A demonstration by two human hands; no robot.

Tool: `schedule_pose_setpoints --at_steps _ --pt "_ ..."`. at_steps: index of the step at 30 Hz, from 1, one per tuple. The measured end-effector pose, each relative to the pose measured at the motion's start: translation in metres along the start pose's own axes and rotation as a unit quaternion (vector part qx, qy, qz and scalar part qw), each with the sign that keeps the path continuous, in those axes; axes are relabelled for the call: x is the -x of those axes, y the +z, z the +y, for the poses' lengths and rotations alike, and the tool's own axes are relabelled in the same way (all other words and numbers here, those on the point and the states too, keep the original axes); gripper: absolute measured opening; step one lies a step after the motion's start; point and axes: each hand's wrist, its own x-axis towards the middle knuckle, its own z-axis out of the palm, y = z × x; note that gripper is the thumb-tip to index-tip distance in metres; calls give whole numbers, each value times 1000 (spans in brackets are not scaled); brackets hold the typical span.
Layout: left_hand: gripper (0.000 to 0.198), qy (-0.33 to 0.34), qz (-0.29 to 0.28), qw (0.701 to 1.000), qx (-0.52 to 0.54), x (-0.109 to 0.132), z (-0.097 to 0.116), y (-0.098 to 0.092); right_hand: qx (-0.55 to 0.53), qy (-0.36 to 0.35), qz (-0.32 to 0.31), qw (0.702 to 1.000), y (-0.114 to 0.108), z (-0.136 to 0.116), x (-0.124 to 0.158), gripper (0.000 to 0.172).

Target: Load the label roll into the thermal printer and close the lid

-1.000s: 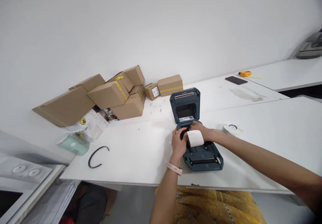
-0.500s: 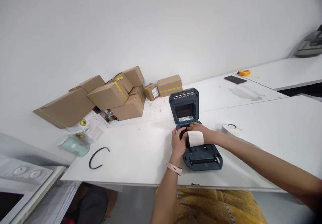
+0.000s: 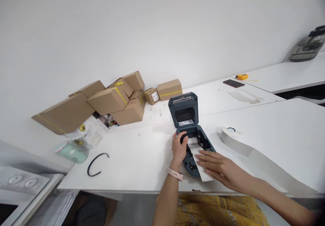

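A dark blue label printer (image 3: 206, 138) stands on the table with its lid (image 3: 183, 112) tipped up and back. My left hand (image 3: 179, 148) is curled over the printer's left side, its thumb and fingers bent at the inner edge; what the fingertips press on is partly hidden. From the roll bay a white label strip (image 3: 195, 149) runs forward over the front of the printer. Fingers stretched out and nearly flat, my right hand (image 3: 220, 167) lies on this strip and covers part of it.
To the right lies another paper roll (image 3: 230, 133), its long strip (image 3: 269, 166) unrolled toward the table's front edge. Cardboard boxes (image 3: 109, 99) are piled at the back left. A black curved band (image 3: 91, 163), a phone (image 3: 234, 83) and a yellow tape measure (image 3: 242, 76) lie on the tables.
My right hand has moved from inside the roll bay toward the front, and the label strip now stretches over the printer's front. My left hand has stayed at the printer's left side.
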Motion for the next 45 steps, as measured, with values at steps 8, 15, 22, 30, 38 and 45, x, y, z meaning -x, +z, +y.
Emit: schedule_pose_setpoints --at_steps 8,15,22,30,38,45 --pt "31 17 3 1000 -23 0 4 1 50 12 22 998 22 -9 16 67" --pt "30 30 4 998 -49 -1 5 0 107 -1 118 987 46 -12 18 59" --pt "29 45 8 997 -64 -3 5 -2 109 -2 130 986 48 -20 12 46" --pt "29 35 13 996 -78 -1 5 0 122 7 113 986 43 -17 15 42" --pt "30 25 8 995 -97 0 8 1 128 -3 106 986 39 -14 18 40" --pt "31 30 9 995 -98 0 9 0 104 0 81 991 32 -13 18 42"
